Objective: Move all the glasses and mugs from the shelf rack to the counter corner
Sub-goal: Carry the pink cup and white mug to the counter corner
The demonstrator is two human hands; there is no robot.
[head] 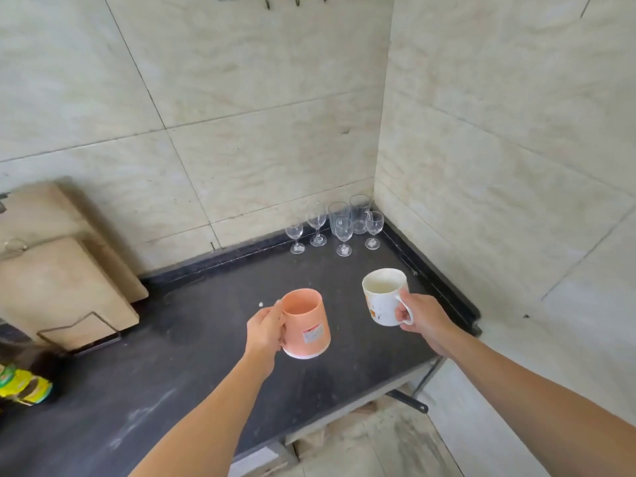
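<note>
I have my left hand clenched on the light pink mug and my right hand on the brittle white mug by its handle, both above the bench, short of the fragile glasses.

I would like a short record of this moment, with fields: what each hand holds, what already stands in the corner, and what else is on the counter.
left hand: left hand holds the pink mug by its handle, above the counter
right hand: right hand holds the white mug by its handle, also off the counter
corner: six clear glasses, upright; four stemmed, two taller tumblers behind
mugs in corner: none yet
counter, left side: cutting boards leaning on the wall
shelf rack: not in view
</note>
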